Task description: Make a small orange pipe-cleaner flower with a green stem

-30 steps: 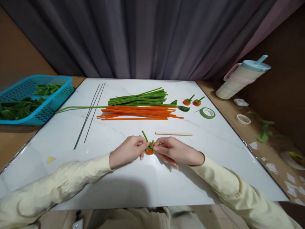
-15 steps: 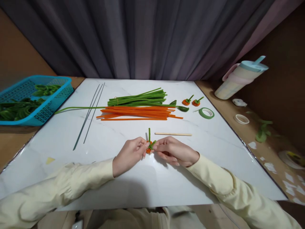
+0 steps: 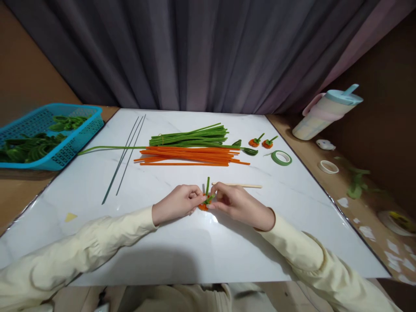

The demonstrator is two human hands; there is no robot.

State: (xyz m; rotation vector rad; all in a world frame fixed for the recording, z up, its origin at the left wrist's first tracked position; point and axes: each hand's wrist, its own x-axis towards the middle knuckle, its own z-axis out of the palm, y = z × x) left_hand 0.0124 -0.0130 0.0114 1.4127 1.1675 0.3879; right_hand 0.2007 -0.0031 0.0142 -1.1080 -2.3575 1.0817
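Left hand (image 3: 179,201) is pinching the small orange-and-green piece (image 3: 203,207), roughly six o'clock from the orange stems (image 3: 186,156), while the right hand (image 3: 239,206), thumb and forefinger parted, is sitting at its three o'clock, the green top's (image 3: 208,200) shaping apparently calling next for a light pinch

Left of one green tape roll (image 3: 277,162): three orange-and-green pieces (image 3: 203,208), one wooden stick (image 3: 251,186), one basket (image 3: 60,157); right: one tumbler (image 3: 321,118).
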